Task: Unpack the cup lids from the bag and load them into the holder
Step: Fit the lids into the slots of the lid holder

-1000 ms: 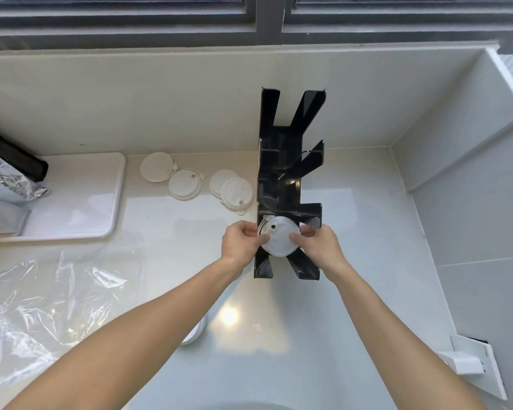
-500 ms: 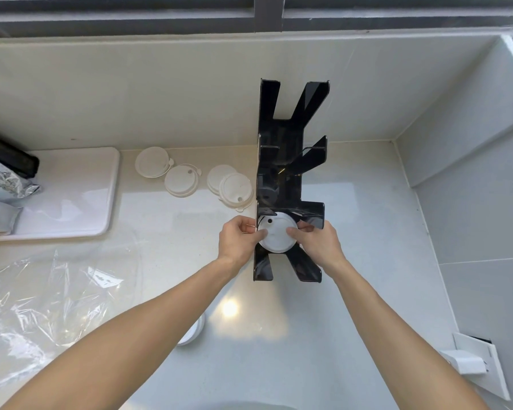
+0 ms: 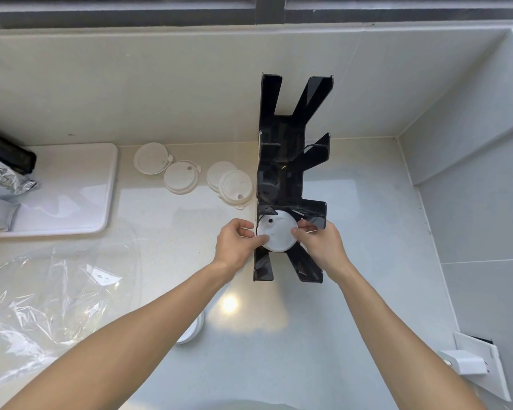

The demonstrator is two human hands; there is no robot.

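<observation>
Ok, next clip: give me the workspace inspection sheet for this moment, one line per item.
Surface: pale glossy countertop, lamp glare near the middle.
Job's things: black lid holder stands by the backsplash; one white cup lid held at its nearest slot; four loose lids lie left of the holder, two of them overlapping; another lid shows partly under the left forearm; clear plastic bag lies crumpled at the left.
Clutter: white tray; foil pouch on it.
Hands: left hand and right hand both pinch the lid's rim.
Cables: nothing seen.
Surroundings: window frame above; white wall fitting at the lower right.
</observation>
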